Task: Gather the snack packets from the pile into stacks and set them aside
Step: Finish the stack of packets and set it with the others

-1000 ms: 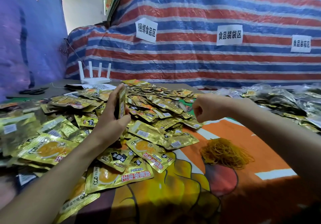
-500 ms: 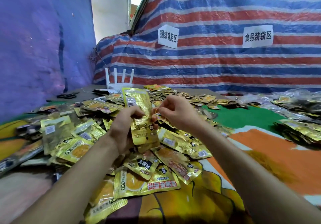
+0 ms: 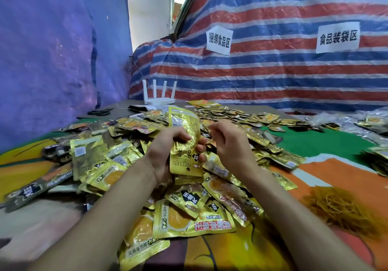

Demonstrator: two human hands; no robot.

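Note:
A broad pile of gold snack packets (image 3: 184, 218) covers the table's middle and left. My left hand (image 3: 165, 153) grips an upright stack of gold packets (image 3: 185, 144) above the pile, thumb on the near face, fingertips showing past its right edge. My right hand (image 3: 228, 142) hovers just right of the stack with fingers curled loosely; whether it touches the stack or holds anything I cannot tell.
A heap of yellow rubber bands (image 3: 338, 209) lies on the orange cloth at right. More packets in clear bags (image 3: 361, 123) lie far right. A white router (image 3: 159, 96) and black scissors (image 3: 98, 112) sit at the back left, before striped tarp.
The view has swung left and closer. My right hand came from the right to the stack in my left hand; the stack turned face-on and stays upright.

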